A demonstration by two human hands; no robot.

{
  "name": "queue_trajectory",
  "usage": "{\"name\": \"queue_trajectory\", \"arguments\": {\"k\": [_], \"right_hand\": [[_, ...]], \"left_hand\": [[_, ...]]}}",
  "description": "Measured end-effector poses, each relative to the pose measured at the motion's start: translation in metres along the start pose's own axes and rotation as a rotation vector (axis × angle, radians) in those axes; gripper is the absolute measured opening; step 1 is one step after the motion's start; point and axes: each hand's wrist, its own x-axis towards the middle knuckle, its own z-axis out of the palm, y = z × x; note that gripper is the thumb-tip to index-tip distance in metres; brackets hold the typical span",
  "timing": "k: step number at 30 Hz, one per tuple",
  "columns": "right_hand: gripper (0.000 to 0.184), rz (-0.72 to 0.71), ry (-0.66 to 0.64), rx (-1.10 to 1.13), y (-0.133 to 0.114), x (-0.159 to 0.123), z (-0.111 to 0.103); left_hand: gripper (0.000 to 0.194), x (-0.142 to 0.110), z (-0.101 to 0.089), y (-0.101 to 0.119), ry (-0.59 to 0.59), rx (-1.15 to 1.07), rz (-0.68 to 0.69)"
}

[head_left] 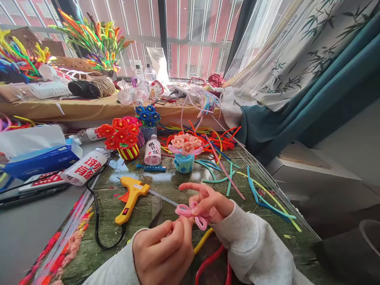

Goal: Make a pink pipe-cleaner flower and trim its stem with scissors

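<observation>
Both hands hold one pink pipe-cleaner flower (192, 212) just above the table's near edge. My left hand (163, 249) pinches its lower left loop between thumb and forefinger. My right hand (208, 204) grips the flower from the right, index finger stretched out to the left. A yellow pipe cleaner (202, 240) and a red one (209, 262) lie under my wrists. A yellow glue gun (130, 196) rests on the table to the left of the hands, its nozzle pointing right.
Small pots of pipe-cleaner flowers stand further back: red (121, 136), blue (147, 114) and pink in a blue cup (184, 152). A small bottle (152, 150), loose pipe cleaners (228, 174), scissors (154, 218), a tissue pack (38, 160) and a black cable (97, 225) lie around. Curtains hang at right.
</observation>
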Motion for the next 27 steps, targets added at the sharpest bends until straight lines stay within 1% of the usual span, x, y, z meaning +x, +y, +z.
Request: {"name": "queue_trajectory", "arguments": {"k": [1, 2, 3, 5, 8, 9, 10, 12, 13, 15, 17, 19, 21, 23, 25, 27], "right_hand": [[0.065, 0.033, -0.001, 0.008, 0.0, 0.0, 0.0], [0.065, 0.032, 0.004, 0.009, 0.0, 0.0, -0.001], [0.066, -0.007, 0.013, -0.003, 0.001, 0.0, -0.001], [0.067, -0.166, 0.032, -0.074, 0.003, -0.001, 0.0], [0.06, -0.504, 0.076, -0.216, 0.007, -0.001, 0.001], [0.056, -0.589, 0.094, -0.27, 0.008, -0.001, 0.002], [0.052, -0.653, 0.109, -0.324, 0.009, -0.002, 0.002], [0.048, -0.708, 0.127, -0.443, 0.011, -0.002, 0.003], [0.047, -0.716, 0.129, -0.498, 0.011, -0.003, 0.004], [0.045, -0.72, 0.136, -0.588, 0.012, -0.004, 0.005], [0.045, -0.717, 0.138, -0.65, 0.012, -0.005, 0.007], [0.046, -0.705, 0.143, -0.64, 0.012, -0.005, 0.008], [0.049, -0.681, 0.165, -0.544, 0.014, -0.002, 0.008], [0.052, -0.635, 0.213, -0.417, 0.016, 0.004, 0.006], [0.051, -0.56, 0.268, -0.32, 0.019, 0.01, 0.004], [0.047, -0.458, 0.27, -0.276, 0.022, 0.014, 0.003]], "left_hand": [[0.031, 0.001, -0.001, -0.002, 0.002, 0.048, 0.057], [0.033, 0.003, -0.001, -0.005, 0.009, 0.075, 0.088], [0.034, 0.004, -0.001, -0.009, 0.022, 0.088, 0.092], [0.032, 0.008, 0.002, -0.016, 0.082, 0.078, 0.042], [0.024, 0.014, 0.006, -0.025, 0.247, -0.028, -0.137], [0.026, 0.016, 0.007, -0.027, 0.285, -0.094, -0.234], [0.029, 0.018, 0.009, -0.029, 0.321, -0.172, -0.333], [0.028, 0.021, 0.012, -0.03, 0.354, -0.33, -0.566], [0.023, 0.022, 0.013, -0.031, 0.344, -0.417, -0.68], [0.013, 0.023, 0.017, -0.031, 0.273, -0.606, -0.872], [0.013, 0.024, 0.021, -0.031, 0.182, -0.818, -0.986], [0.013, 0.025, 0.022, -0.032, 0.154, -1.002, -1.048], [0.011, 0.027, 0.022, -0.032, 0.188, -1.124, -1.113], [0.01, 0.028, 0.021, -0.03, 0.252, -1.181, -1.201], [0.01, 0.03, 0.019, -0.026, 0.307, -1.2, -1.294], [0.01, 0.031, 0.018, -0.024, 0.339, -1.212, -1.352]]}}
